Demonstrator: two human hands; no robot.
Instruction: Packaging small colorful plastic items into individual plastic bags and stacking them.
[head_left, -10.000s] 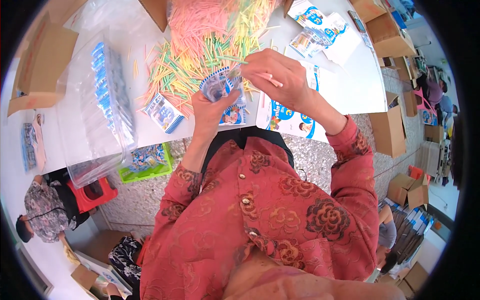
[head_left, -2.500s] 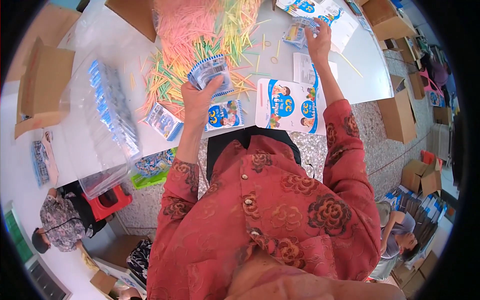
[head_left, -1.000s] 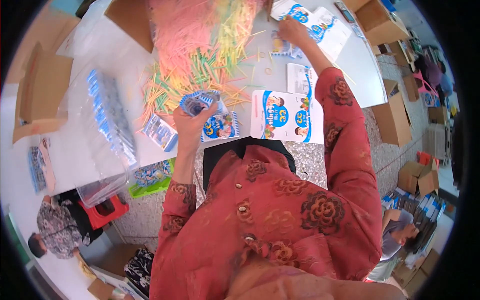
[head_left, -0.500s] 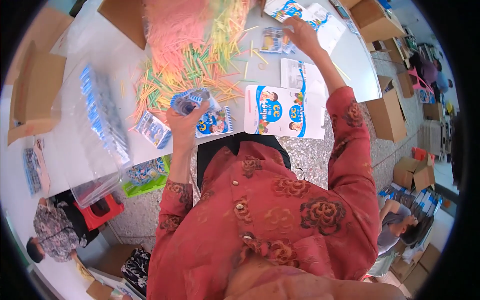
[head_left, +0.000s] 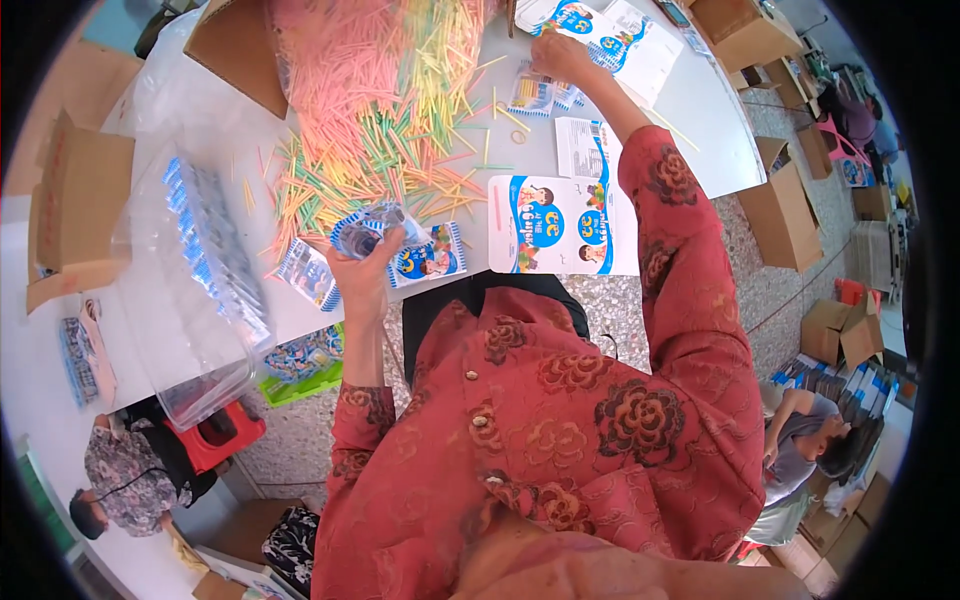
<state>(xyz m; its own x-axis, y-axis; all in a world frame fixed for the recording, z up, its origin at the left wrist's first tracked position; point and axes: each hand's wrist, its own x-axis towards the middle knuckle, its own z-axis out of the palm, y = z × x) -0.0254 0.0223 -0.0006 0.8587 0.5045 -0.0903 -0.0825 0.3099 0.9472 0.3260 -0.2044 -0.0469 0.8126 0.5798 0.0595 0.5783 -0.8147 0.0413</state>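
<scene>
Grasping a sheaf of blue-edged packets [head_left: 362, 232], the left hand [head_left: 365, 272] is near loose straws [head_left: 345, 165]; the right hand [head_left: 562, 57], its arm outstretched, is at more packets [head_left: 531, 92], its grip unclear. A clear plastic tray [head_left: 172, 345] holding a packet row rests on the white counter [head_left: 718, 140]; below, a green crate [head_left: 306, 387] contains packets.

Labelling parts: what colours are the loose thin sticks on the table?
The sticks are mostly pink, yellow and green; best seen in the head view.
</scene>
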